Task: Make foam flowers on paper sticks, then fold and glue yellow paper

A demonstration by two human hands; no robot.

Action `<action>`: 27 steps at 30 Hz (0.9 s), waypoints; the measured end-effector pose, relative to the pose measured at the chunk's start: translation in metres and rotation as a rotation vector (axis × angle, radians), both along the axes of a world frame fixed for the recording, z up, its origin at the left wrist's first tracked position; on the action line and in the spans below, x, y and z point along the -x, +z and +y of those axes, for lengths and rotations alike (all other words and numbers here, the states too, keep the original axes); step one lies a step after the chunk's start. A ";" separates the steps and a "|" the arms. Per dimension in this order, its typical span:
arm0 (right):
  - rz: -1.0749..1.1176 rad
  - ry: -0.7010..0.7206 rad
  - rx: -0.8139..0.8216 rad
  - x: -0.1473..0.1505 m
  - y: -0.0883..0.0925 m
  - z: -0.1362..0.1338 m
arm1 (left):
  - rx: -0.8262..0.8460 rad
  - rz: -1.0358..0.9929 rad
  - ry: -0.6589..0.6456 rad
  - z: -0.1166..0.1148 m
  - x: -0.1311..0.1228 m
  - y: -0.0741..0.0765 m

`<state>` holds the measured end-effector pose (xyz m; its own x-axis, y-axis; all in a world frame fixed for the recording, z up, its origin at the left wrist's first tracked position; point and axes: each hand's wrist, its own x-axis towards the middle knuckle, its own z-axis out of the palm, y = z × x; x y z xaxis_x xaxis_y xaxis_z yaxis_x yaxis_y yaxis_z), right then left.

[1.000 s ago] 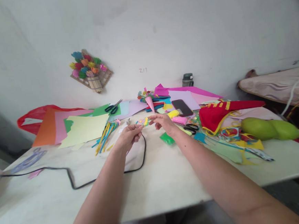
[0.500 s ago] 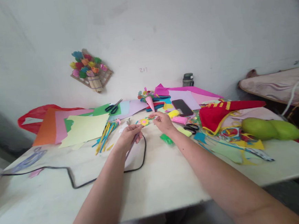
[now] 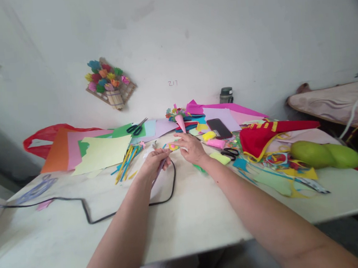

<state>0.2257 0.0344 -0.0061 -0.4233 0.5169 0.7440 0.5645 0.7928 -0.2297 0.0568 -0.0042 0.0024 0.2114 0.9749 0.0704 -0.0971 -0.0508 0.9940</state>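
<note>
My left hand (image 3: 158, 159) is closed in a pinch on a thin purple stick (image 3: 158, 175), which slants down towards my forearm. At its fingertips is a small yellow paper flower (image 3: 173, 147) with a pink centre; whether it is joined to the stick I cannot tell. My right hand (image 3: 192, 148) is open beside the flower, fingers stretched left and partly covering it. A green packet (image 3: 200, 169) peeks out under the right wrist. Just right of that hand lie a yellow packet (image 3: 209, 135) and a pink packet (image 3: 215, 143).
Black scissors (image 3: 229, 153), a phone (image 3: 219, 128) and paper scraps lie to the right, with green fruit (image 3: 310, 154) beyond. Coloured sheets (image 3: 103, 154), more scissors (image 3: 137, 128) and paper strips (image 3: 127, 165) are left. A black cable (image 3: 101, 217) crosses the table. A pink cone (image 3: 180, 122) with small flowers stands behind.
My right hand's fingers have gone from a pinch to stretched out, and it has shifted slightly left over the flower. The left hand keeps its pinch nearly in place.
</note>
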 end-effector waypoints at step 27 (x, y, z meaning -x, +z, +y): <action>0.320 0.216 0.373 0.003 0.001 0.003 | -0.025 -0.060 -0.023 0.001 -0.003 0.000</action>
